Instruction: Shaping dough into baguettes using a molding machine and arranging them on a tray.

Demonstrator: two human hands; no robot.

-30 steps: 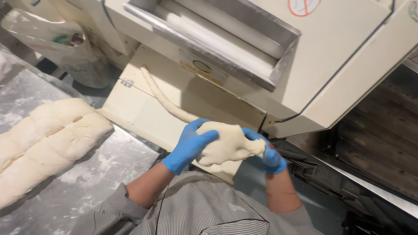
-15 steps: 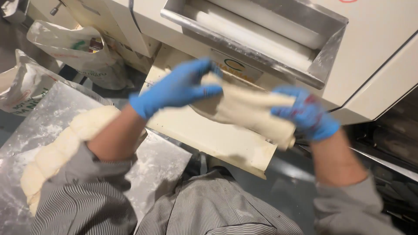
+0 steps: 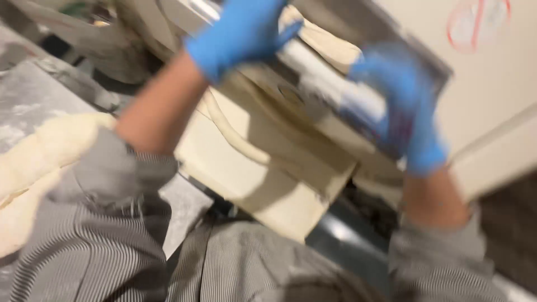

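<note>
At the machine's feed slot (image 3: 335, 84), our gloved left hand (image 3: 243, 33) and right hand (image 3: 403, 106) press dough (image 3: 330, 45); finger closure is too blurred to tell, and fingers could catch on the rollers.

Machine: we stand before a large cream-coloured machine (image 3: 492, 95) that fills the upper right; a red round mark sits on its panel, too blurred for us to make out.
Tray: a cream sloping tray (image 3: 263, 184) juts out from it towards us.
Table: to our left lies a grey, flour-dusted metal table (image 3: 33, 100).
Lower right: a dark recess (image 3: 512, 235) beneath the machine.
Light: warm and even indoor light, all of it smeared by motion.
</note>
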